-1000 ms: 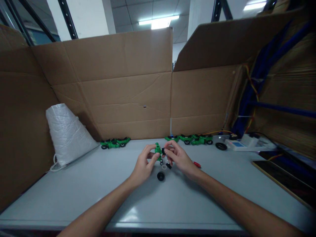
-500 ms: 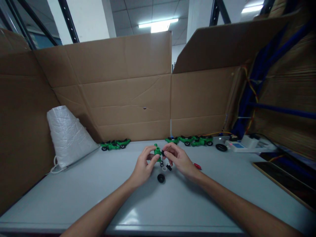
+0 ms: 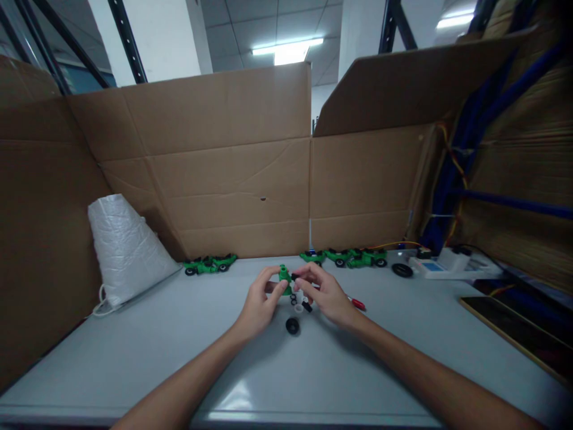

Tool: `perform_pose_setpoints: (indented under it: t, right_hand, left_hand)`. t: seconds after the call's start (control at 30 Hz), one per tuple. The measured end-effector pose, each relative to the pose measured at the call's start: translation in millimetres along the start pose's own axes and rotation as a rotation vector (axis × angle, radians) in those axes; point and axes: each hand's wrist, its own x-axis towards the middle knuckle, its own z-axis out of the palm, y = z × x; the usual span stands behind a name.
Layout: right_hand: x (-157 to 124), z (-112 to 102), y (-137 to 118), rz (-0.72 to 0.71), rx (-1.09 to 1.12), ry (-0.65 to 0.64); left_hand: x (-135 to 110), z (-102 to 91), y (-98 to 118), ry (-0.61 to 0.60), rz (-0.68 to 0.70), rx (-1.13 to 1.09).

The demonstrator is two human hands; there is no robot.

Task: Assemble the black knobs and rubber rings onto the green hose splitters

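Note:
My left hand point(image 3: 261, 297) is closed on a green toy car body point(image 3: 285, 274), held a little above the table between thumb and fingers. Against its right side, my right hand point(image 3: 323, 292) pinches a small black part point(image 3: 294, 277), mostly covered by the fingertips. Just below the hands lie small black rings point(image 3: 293, 298), a white ring point(image 3: 298, 309) and a short black piece point(image 3: 307, 306). A black toy wheel point(image 3: 292, 326) rests nearer to me. Beside my right wrist is a red-handled tool point(image 3: 358, 304), partly hidden by the hand.
Green toy cars stand along the back at left point(image 3: 209, 264) and right point(image 3: 353, 258). A black ring point(image 3: 401, 270) lies near a white power strip point(image 3: 452, 269). A silvery bag point(image 3: 128, 251) leans at left. Cardboard walls point(image 3: 233, 197) surround the table point(image 3: 188, 328).
The view has shifted slightly, so everything sits a little lower. Both hands keep their hold, and the right fingers have moved only slightly at the black part.

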Motion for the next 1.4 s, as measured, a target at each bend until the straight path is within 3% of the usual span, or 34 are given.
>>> perform_pose_setpoints:
  t: [0.4, 1.0, 1.4]
  right_hand:
    - [0, 1, 8, 0.105, 0.088, -0.088]
    - [1, 3, 7, 0.130, 0.250, -0.080]
    - [0, 0, 7, 0.165, 0.227, -0.115]
  left_hand:
    - [-1, -1.5, 2, -0.036, -0.147, -0.025]
    - [-2, -4.6, 3, -0.015, -0.067, 0.070]
    - [-1, -9.2, 10, -0.130, -0.025, 0.074]
